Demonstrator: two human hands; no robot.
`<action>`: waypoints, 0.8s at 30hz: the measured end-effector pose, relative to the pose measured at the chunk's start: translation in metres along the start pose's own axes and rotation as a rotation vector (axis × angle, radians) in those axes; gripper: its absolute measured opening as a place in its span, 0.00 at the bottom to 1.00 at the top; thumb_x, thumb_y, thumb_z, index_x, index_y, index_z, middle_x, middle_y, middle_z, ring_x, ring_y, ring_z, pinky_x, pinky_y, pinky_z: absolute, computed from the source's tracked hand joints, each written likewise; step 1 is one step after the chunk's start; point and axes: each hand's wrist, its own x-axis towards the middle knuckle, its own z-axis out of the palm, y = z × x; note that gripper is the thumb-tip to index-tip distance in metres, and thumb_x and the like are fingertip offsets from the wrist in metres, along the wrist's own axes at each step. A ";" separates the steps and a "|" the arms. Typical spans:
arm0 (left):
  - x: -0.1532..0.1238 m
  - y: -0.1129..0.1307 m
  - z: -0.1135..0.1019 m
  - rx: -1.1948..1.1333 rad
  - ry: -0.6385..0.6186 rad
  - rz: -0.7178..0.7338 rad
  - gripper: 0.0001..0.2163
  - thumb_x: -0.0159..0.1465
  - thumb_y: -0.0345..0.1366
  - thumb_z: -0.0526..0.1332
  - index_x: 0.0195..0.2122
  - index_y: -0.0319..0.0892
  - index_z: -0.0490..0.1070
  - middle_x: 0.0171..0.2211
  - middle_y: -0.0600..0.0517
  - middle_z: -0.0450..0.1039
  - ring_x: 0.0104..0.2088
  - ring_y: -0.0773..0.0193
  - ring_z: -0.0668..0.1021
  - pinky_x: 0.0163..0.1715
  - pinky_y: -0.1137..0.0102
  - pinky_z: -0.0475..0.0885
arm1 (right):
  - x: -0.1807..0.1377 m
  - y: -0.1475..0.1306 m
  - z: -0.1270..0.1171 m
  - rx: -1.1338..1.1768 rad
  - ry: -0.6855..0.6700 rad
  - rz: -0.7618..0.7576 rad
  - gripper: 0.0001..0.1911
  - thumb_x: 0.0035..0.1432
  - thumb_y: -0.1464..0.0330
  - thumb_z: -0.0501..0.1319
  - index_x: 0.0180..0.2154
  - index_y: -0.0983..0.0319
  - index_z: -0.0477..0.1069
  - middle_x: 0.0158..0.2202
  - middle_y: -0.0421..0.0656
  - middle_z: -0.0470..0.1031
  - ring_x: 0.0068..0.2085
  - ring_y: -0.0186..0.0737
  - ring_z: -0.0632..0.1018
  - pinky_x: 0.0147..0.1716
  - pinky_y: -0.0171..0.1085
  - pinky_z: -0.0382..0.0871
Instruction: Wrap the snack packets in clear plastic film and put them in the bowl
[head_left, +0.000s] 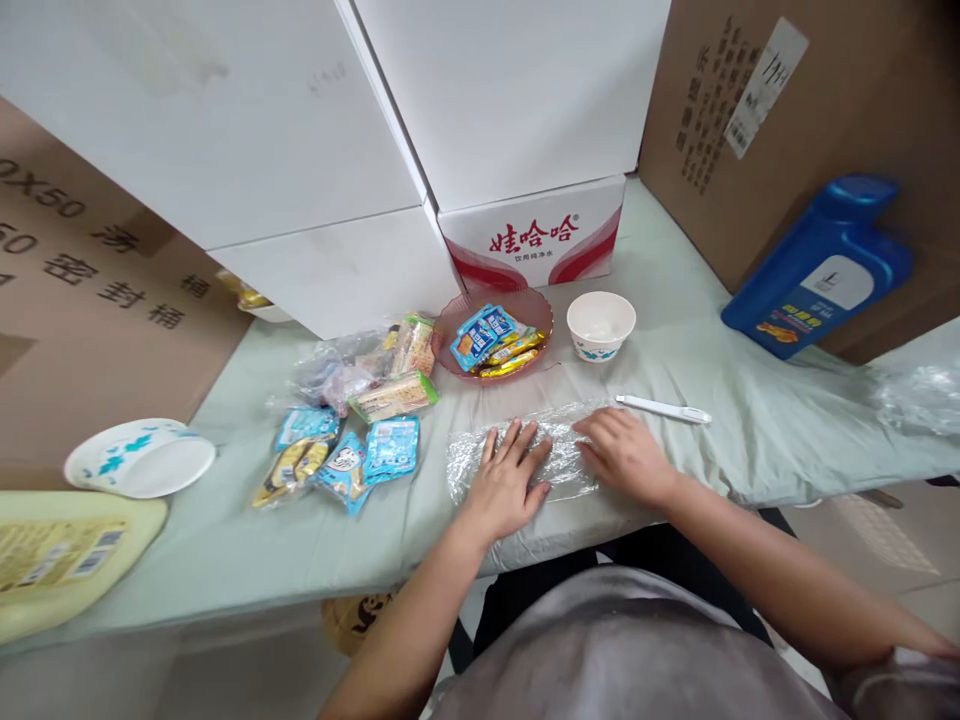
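A clear, crinkled plastic bag (pixel 551 430) lies flat on the cloth-covered table in front of me. My left hand (pixel 506 478) rests on its left part, fingers spread. On its right part lies my right hand (pixel 624 450), palm down with the fingers stretched out over the plastic. Just beyond the right hand is a white utility knife (pixel 664 409). Further back, a pink glass dish (pixel 450 345) holds blue and yellow snack packets (pixel 491 335). A small white paper bowl (pixel 601 328) with a blue leaf print stands to the right of the dish.
Several snack packs (pixel 391 448) lie left of my hands. Another paper bowl (pixel 142 460) lies tilted at the far left, near a yellow jug (pixel 67 560). White cartons (pixel 532 235) line the back. A blue bottle (pixel 821 265) leans against a brown box (pixel 750 110) on the right.
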 end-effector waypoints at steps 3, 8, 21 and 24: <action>-0.002 -0.004 0.001 0.017 -0.002 -0.017 0.29 0.65 0.44 0.59 0.67 0.47 0.55 0.69 0.45 0.50 0.69 0.47 0.52 0.66 0.46 0.47 | -0.001 -0.012 0.018 -0.026 -0.188 -0.109 0.32 0.64 0.52 0.55 0.62 0.63 0.63 0.63 0.53 0.65 0.64 0.57 0.61 0.61 0.57 0.53; -0.026 -0.029 0.001 0.063 0.036 -0.103 0.36 0.62 0.55 0.59 0.68 0.44 0.53 0.69 0.41 0.48 0.69 0.44 0.53 0.65 0.47 0.52 | -0.006 -0.010 0.034 -0.113 -0.288 -0.001 0.42 0.61 0.43 0.51 0.67 0.61 0.54 0.69 0.49 0.51 0.68 0.66 0.48 0.62 0.66 0.39; -0.095 -0.039 -0.014 0.087 0.622 -0.482 0.11 0.59 0.43 0.65 0.35 0.41 0.73 0.36 0.45 0.71 0.39 0.52 0.74 0.43 0.56 0.70 | -0.008 -0.005 0.037 -0.136 -0.300 -0.014 0.39 0.62 0.43 0.48 0.67 0.57 0.53 0.69 0.46 0.52 0.69 0.61 0.48 0.63 0.63 0.37; -0.096 -0.031 -0.009 -0.086 0.492 -0.579 0.10 0.56 0.45 0.67 0.29 0.43 0.73 0.35 0.47 0.70 0.39 0.53 0.73 0.42 0.58 0.70 | -0.009 -0.005 0.037 -0.135 -0.298 -0.008 0.39 0.62 0.44 0.48 0.67 0.58 0.54 0.69 0.46 0.53 0.69 0.60 0.48 0.64 0.62 0.38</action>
